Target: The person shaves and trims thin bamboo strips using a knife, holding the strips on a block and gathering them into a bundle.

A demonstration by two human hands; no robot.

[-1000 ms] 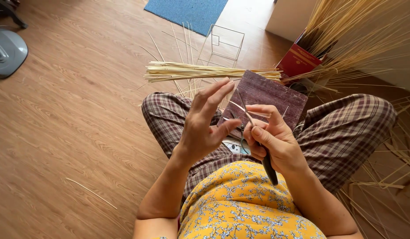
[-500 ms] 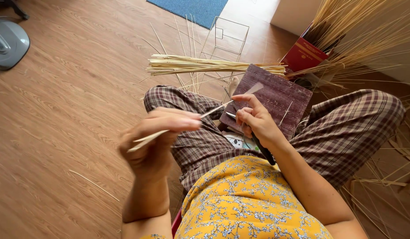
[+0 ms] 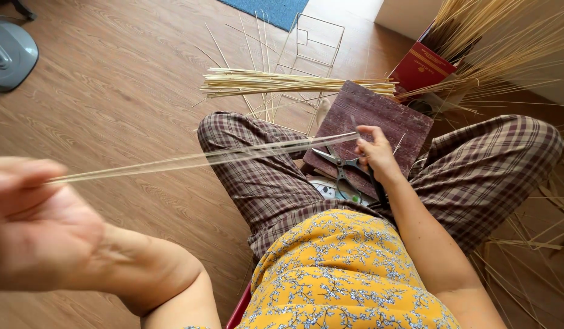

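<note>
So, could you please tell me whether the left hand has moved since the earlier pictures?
Yes. The left hand has swung out leftward, away from the wooden board, drawing the strip taut.

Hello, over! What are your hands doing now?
Left hand pinches one end of the straw strip. Right hand pinches the other end. Scissors lie beneath. Nothing in the way.

I sit cross-legged on the wood-plank floor (image 3: 111, 91) of what looks like a room in a home, used as a small craft corner. A blue rug (image 3: 266, 7) lies at the far edge, and a grey fan base (image 3: 10, 52) stands off to my left. Bundled pale straw stalks (image 3: 282, 82) lie before my knees, with more straw piled to my right beside a red box (image 3: 419, 67) and a wire frame (image 3: 312, 45).
</note>
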